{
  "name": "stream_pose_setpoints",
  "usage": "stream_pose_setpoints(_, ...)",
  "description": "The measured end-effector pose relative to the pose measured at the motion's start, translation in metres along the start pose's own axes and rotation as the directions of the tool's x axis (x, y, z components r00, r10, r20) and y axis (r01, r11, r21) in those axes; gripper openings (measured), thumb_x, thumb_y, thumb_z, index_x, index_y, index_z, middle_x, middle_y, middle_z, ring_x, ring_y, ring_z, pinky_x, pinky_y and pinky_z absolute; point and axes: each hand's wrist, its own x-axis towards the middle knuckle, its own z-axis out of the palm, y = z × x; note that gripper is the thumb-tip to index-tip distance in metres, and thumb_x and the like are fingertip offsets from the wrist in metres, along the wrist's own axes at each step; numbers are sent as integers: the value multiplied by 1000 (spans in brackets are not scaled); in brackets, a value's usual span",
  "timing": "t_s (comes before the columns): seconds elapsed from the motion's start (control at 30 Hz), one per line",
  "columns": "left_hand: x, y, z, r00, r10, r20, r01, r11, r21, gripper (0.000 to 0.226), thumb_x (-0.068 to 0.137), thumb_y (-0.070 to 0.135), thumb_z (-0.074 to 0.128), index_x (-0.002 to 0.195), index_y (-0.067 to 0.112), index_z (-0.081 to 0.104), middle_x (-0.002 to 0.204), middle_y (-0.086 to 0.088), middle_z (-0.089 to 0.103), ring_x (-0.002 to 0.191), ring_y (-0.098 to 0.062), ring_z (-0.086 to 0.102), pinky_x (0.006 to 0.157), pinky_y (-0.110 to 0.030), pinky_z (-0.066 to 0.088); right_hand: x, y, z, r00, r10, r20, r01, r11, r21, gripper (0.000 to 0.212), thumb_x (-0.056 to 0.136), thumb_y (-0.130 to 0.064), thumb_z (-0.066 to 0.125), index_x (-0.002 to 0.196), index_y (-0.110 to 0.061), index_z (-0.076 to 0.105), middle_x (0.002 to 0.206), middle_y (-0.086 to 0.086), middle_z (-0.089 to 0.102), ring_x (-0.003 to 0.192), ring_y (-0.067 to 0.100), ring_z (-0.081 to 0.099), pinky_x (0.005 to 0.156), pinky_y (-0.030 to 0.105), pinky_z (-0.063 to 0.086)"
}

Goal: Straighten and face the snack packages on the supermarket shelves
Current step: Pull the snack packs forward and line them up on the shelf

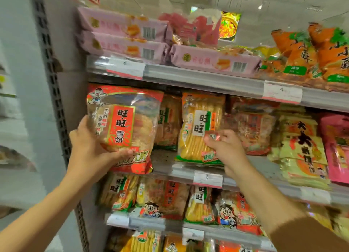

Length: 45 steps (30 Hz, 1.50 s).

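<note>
A big red rice-cracker bag (128, 123) stands upright at the left end of the middle shelf (188, 171), label facing out. My left hand (88, 144) grips its lower left side, thumb across the bottom front. To its right stands a yellow and green cracker bag (196, 127). My right hand (226, 148) pinches the right edge of that yellow bag with its fingertips. Behind and between these two bags another yellow bag (168, 123) sits further back.
Pink flat packs (122, 34) are stacked on the top shelf, with orange bags (311, 51) at the right. More red bags (253, 125) and yellow packs (302, 148) fill the middle shelf's right side. Lower shelves hold similar bags (170, 199). A grey perforated upright (51, 82) bounds the left.
</note>
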Motion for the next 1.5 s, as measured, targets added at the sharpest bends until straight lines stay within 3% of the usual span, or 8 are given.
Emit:
stream_pose_setpoints(0.37, -23, -16, -53, 997, 20, 70, -22, 999, 36, 143, 31, 63, 90, 150, 21, 22, 126, 2, 36, 96, 19, 39, 91, -28, 45, 14, 29, 144, 998, -45, -50, 22, 922, -387, 13, 89, -13, 58, 102, -15, 55, 95, 4, 63, 87, 25, 60, 69, 34, 50)
stream_pose_setpoints(0.67, -29, -11, -23, 991, 15, 136, -12, 1000, -25, 139, 34, 64, 89, 149, 27, 20, 127, 6, 36, 106, 8, 38, 94, -27, 43, 16, 28, 134, 992, -13, -123, -43, 896, -442, 26, 85, -2, 55, 108, -14, 50, 93, 5, 57, 72, 15, 52, 61, 26, 47)
stream_pose_setpoints(0.83, -34, 9, 9, 984, 72, 163, -54, 993, -110, 124, 36, 57, 94, 141, 31, 33, 123, 6, 43, 118, 1, 42, 89, -25, 46, 0, 7, 117, 982, 125, 141, -105, 984, -144, 21, 94, -21, 54, 115, -17, 57, 95, 4, 64, 83, 18, 61, 65, 23, 49)
stream_pose_setpoints(1.0, -41, 40, 49, 980, 99, 173, -75, 987, -144, 103, 38, 54, 95, 125, 34, 43, 117, 1, 54, 112, -14, 54, 91, -32, 51, -20, 19, 32, 998, 13, 67, -21, 993, 119, 23, 96, -16, 53, 117, -17, 64, 113, 7, 69, 103, 23, 66, 86, 40, 56)
stream_pose_setpoints(1.1, -53, 73, 93, 979, 114, 170, -87, 984, -159, 108, 39, 49, 96, 125, 55, 31, 118, 13, 46, 102, 1, 49, 86, -8, 44, -34, 19, -29, 987, 12, 158, -34, 989, 142, 33, 82, -56, 66, 108, -37, 65, 108, -10, 71, 97, 8, 68, 81, 37, 56)
stream_pose_setpoints(1.2, -65, 107, 149, 970, 99, 222, -73, 990, -121, 124, 40, 50, 96, 142, 28, 28, 126, 4, 44, 111, -18, 53, 89, -32, 51, -39, 17, -78, 981, -57, 187, 82, 988, -129, 67, 49, -84, 68, 109, -59, 51, 110, -32, 61, 98, -5, 62, 82, 28, 50)
stream_pose_setpoints(1.33, -81, 161, 220, 942, 150, 299, -126, 987, -96, 128, 57, 50, 89, 153, 21, 9, 143, -6, 30, 132, -13, 26, 107, -24, 25, -7, 22, -149, 995, -96, 35, 101, 975, -199, 74, 71, -50, 79, 134, -29, 47, 118, -10, 64, 102, 12, 65, 86, 36, 54)
stream_pose_setpoints(1.5, -94, 180, 254, 846, 327, 420, -371, 928, 25, 96, 88, 47, 63, 155, 12, 5, 159, -9, 19, 143, -20, 19, 112, -22, 13, 44, 17, -220, 985, -129, -114, 102, 972, -213, 38, 77, -2, 76, 94, -31, 57, 94, -6, 68, 89, 16, 65, 70, 29, 51)
